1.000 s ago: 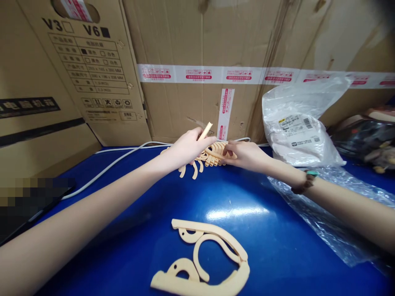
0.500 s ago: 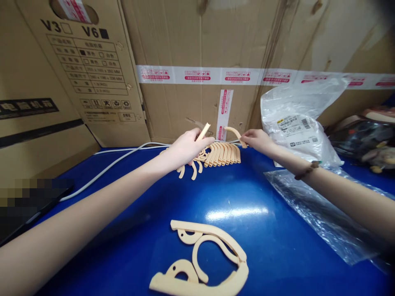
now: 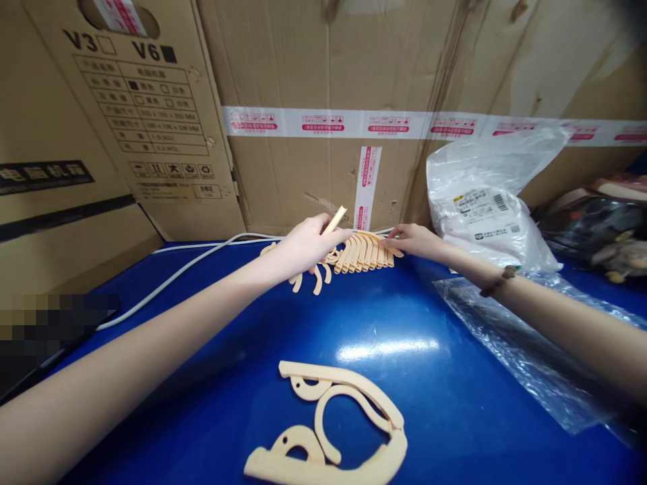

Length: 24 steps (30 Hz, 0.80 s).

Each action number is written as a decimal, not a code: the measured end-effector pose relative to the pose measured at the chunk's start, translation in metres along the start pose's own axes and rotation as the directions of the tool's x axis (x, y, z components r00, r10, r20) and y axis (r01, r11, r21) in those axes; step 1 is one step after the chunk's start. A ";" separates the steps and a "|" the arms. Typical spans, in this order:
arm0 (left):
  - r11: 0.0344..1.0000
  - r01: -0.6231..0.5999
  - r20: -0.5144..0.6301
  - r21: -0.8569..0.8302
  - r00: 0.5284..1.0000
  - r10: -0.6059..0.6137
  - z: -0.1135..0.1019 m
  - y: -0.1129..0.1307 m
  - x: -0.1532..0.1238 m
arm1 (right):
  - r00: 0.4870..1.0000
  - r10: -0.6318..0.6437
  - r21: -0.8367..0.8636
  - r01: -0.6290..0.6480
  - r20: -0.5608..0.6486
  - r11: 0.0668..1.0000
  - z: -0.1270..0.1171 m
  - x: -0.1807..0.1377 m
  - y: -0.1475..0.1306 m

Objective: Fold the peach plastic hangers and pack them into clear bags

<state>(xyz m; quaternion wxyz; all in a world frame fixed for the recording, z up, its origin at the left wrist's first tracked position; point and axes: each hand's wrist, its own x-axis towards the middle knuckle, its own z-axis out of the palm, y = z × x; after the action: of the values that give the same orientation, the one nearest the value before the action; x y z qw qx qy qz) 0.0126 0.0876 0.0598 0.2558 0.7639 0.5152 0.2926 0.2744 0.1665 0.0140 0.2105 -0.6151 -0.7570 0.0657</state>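
My left hand (image 3: 308, 246) is closed around a cream plastic hanger arm (image 3: 335, 219), its grooved end pointing up past the thumb. At the back of the table my right hand (image 3: 417, 241) pinches a curved hanger piece (image 3: 397, 252), which now lies across a row of matching hanger arms (image 3: 361, 254). Smaller curved hooks (image 3: 317, 279) lie under and in front of my left hand, which partly hides them. Near me rests a cream folding hanger (image 3: 368, 387), folded, with its hook lying between its two arms.
Cardboard boxes (image 3: 313, 74) stand along the back and left. A white cable (image 3: 166, 276) runs behind the pieces. To the right are a white plastic bag (image 3: 493, 202) and a clear plastic sheet (image 3: 526, 357). A dark flat object (image 3: 60, 343) lies at the left edge.
My right hand has lowered the curved hanger piece from above onto the right part of the row. My left hand stays almost still with its hanger arm.
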 end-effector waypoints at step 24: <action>1.000 0.028 -0.007 0.009 1.000 -0.028 0.000 0.003 -0.001 | 0.989 0.150 -0.382 -0.143 -0.013 0.913 -0.005 -0.015 -0.023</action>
<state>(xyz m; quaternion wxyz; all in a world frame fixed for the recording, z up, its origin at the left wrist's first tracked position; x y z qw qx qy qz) 0.0142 0.0855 0.0615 0.2546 0.7568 0.5282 0.2890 0.2580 0.1460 0.0229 0.0747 -0.6988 -0.7087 -0.0622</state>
